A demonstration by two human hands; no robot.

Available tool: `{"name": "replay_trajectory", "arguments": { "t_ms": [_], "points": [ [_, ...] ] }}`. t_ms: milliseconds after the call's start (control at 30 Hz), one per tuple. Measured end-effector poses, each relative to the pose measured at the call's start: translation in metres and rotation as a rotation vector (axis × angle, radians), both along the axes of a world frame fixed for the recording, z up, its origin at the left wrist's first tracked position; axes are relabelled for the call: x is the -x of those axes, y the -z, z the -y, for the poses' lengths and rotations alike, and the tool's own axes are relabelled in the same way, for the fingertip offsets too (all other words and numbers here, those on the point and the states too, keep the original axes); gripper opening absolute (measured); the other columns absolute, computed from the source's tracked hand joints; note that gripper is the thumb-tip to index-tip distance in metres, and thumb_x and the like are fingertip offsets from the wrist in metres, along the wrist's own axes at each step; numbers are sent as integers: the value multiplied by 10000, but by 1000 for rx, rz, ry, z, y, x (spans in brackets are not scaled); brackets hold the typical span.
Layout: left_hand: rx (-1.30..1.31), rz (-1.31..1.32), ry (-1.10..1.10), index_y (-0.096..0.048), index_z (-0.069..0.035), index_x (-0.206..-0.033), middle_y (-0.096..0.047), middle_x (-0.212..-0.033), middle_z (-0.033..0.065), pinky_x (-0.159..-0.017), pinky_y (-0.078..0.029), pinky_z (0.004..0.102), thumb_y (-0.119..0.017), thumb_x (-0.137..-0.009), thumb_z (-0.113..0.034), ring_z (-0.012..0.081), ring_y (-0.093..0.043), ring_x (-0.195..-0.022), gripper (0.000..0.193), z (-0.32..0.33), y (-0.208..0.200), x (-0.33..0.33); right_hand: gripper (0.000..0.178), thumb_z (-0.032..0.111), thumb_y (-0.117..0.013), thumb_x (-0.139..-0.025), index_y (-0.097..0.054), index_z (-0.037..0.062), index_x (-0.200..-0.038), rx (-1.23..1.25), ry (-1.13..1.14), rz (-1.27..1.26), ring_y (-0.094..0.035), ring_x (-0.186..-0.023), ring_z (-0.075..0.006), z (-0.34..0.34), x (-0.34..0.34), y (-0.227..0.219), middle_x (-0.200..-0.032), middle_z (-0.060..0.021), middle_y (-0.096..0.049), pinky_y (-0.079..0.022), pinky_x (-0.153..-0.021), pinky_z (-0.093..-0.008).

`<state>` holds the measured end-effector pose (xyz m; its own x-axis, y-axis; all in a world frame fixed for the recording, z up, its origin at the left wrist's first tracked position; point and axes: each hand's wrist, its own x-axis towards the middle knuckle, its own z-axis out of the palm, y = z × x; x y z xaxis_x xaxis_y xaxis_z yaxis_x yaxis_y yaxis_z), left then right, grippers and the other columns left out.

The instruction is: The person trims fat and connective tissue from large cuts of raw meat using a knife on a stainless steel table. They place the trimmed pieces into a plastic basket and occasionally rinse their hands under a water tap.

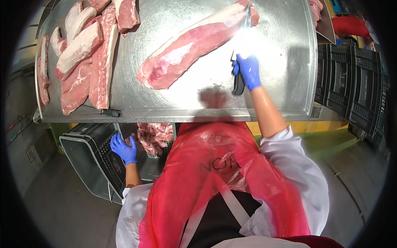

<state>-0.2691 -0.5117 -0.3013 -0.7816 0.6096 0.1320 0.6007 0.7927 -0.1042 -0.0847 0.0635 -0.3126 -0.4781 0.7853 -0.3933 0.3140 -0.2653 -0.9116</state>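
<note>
A black-handled knife [238, 84] is gripped in my right hand [249, 72], in a blue glove, above the metal table. Beyond that hand, a thin bright blade-like strip [247, 18] crosses the far right end of a long pork loin [186, 47]. Glare hides whether it joins the knife. The loin lies diagonally, pink with a pale fat layer, and my right hand is apart from it. Lower left, my left hand [124, 149], also blue-gloved, hovers with fingers spread and nothing in it. It is over a grey plastic crate [78, 159], near meat trimmings [155, 138].
Several pork pieces [80, 49] are piled on the left of the metal table [173, 105]. A second black-handled tool [111, 112] rests by the near edge, its far end under the meat. Dark crates [349, 82] stand at right. A red sleeve [350, 26] shows at far right.
</note>
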Motion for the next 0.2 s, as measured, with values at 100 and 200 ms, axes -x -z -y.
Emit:
{"name": "replay_trajectory", "arguments": {
  "t_ms": [100,200],
  "points": [
    [-269,72,185,-566,0,-1277,-565,-1310,207,-1085,-348,525,-745,-824,-329,414,-481,-1270,588,-86,-22,26,797,132,-543,-994,-93,212,-1647,-6,8,-66,-522,-560,-130,-54,32,-26,-756,-62,-582,-524,-511,-304],
    [-385,206,345,-551,11,-1302,-573,-1322,228,-1073,-375,531,-747,-825,-303,421,-509,-1261,604,-195,-26,52,797,151,-545,-997,-89,216,-1648,-48,-30,51,-642,-725,-169,-58,40,-26,-964,-130,-673,-585,-642,-327]
  ]
}}
